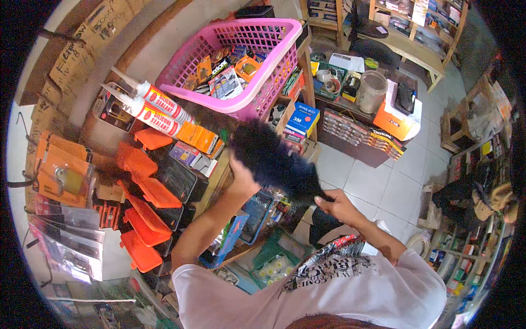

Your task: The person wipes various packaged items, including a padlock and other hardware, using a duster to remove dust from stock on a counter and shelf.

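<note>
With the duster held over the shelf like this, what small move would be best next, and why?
Probably a short sweep of the dark fluffy duster toward the orange boxes beside its tip. The right hand grips the handle end, the left hand rests at the shelf edge under the duster head, and the pink basket sits behind it, out of the way.

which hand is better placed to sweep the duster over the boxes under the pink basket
Right. The right hand grips the black feather duster by its handle end, while the left hand only rests against the feathers near the shelf.
</note>
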Demonstrator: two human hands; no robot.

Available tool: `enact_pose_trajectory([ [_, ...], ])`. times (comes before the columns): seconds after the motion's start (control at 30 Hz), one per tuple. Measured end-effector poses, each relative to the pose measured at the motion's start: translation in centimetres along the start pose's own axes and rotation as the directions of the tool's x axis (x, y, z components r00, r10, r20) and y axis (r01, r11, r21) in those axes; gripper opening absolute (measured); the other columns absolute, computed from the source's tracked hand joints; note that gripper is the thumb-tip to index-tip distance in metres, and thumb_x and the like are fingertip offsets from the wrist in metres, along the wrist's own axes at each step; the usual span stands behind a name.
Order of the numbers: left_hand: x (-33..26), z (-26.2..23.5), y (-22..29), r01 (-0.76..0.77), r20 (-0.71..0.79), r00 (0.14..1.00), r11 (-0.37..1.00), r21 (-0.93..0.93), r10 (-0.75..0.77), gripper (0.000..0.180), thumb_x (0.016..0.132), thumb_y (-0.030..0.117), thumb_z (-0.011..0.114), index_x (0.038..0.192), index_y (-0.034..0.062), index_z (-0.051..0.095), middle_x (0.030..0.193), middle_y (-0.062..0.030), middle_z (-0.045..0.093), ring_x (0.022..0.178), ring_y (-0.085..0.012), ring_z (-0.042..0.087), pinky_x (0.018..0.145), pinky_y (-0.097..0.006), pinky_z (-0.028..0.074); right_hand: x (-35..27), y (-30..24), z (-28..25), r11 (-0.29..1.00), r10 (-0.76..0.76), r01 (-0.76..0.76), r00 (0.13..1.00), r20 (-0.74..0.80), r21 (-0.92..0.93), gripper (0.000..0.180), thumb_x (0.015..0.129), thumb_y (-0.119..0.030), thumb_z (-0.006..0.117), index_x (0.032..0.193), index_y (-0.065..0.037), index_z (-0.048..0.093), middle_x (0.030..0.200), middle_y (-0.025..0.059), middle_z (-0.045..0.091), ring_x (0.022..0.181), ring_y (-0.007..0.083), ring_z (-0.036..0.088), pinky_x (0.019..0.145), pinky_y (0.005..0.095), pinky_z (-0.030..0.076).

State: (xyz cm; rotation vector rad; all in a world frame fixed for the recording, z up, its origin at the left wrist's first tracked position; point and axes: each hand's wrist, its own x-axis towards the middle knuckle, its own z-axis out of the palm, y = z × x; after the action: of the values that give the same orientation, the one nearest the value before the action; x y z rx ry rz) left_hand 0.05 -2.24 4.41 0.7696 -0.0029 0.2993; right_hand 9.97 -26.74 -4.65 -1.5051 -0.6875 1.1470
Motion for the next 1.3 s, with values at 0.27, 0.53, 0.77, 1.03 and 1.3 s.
enact_pose_trajectory([
  [0.27, -0.3, 0.3, 0.1, 0.065, -0.056, 0.996, 0.998, 0.017, -0.063, 0.069, 0.093, 0.059, 0.024, 0.136, 0.0088, 0.043, 0.135, -0.0146, 0.050, 0.123, -0.0320, 0.049, 0.107, -0.051, 0.034, -0.3, -0.8, 1.0, 0.994, -0.060, 0.050, 0.993, 0.100, 0.102, 0.035, 0.094, -0.034, 0.058, 0.085, -0.001, 0.066, 0.062, -0.0041, 0.053, 0.061, 0.0060, 0.045, 0.054, 0.0270, 0.038],
  [0.53, 0.3, 0.3, 0.2, 0.002, -0.102, 0.995, 0.994, -0.105, -0.013, 0.075, 0.090, 0.067, 0.022, 0.130, 0.0096, 0.050, 0.127, -0.0157, 0.055, 0.119, -0.0322, 0.052, 0.104, -0.052, 0.036, -0.6, 0.9, 1.3, 0.993, -0.100, 0.101, 0.995, -0.015, 0.069, 0.038, 0.094, -0.032, 0.060, 0.065, -0.008, 0.051, 0.056, -0.0078, 0.040, 0.051, 0.0034, 0.033, 0.046, 0.0242, 0.024],
  [0.77, 0.5, 1.3, -0.2, 0.073, -0.097, 0.992, 0.993, -0.090, -0.081, 0.067, 0.092, 0.063, 0.023, 0.135, 0.0169, 0.045, 0.136, -0.0112, 0.049, 0.125, -0.0363, 0.047, 0.107, -0.057, 0.031, -0.4, 0.9, 0.9, 0.995, 0.049, -0.052, 0.998, 0.035, 0.090, 0.030, 0.094, -0.029, 0.059, 0.090, -0.001, 0.068, 0.072, -0.0021, 0.060, 0.067, 0.0066, 0.049, 0.061, 0.0269, 0.043],
  [1.03, 0.9, 1.5, 0.3, 0.006, -0.146, 0.989, 0.980, -0.199, -0.036, 0.078, 0.091, 0.064, 0.025, 0.139, 0.0048, 0.038, 0.129, -0.0167, 0.053, 0.122, -0.0341, 0.049, 0.108, -0.050, 0.033, -0.9, 0.4, 0.8, 0.996, 0.012, -0.006, 0.998, -0.063, 0.093, 0.031, 0.094, -0.027, 0.059, 0.089, 0.002, 0.066, 0.073, 0.0004, 0.062, 0.070, 0.0072, 0.051, 0.063, 0.0285, 0.045],
  [1.3, 0.4, -2.7, -0.8, -0.140, -0.327, 0.933, 0.989, 0.048, 0.148, 0.054, 0.095, 0.051, 0.033, 0.129, 0.0132, 0.051, 0.122, -0.0125, 0.059, 0.110, -0.0313, 0.057, 0.094, -0.053, 0.043, -2.3, -7.6, -2.4, 0.955, -0.295, 0.295, 0.954, 0.044, 0.008, 0.019, 0.086, -0.020, 0.067, 0.093, -0.003, 0.060, 0.071, 0.0012, 0.059, 0.062, 0.0074, 0.050, 0.055, 0.0257, 0.041],
])
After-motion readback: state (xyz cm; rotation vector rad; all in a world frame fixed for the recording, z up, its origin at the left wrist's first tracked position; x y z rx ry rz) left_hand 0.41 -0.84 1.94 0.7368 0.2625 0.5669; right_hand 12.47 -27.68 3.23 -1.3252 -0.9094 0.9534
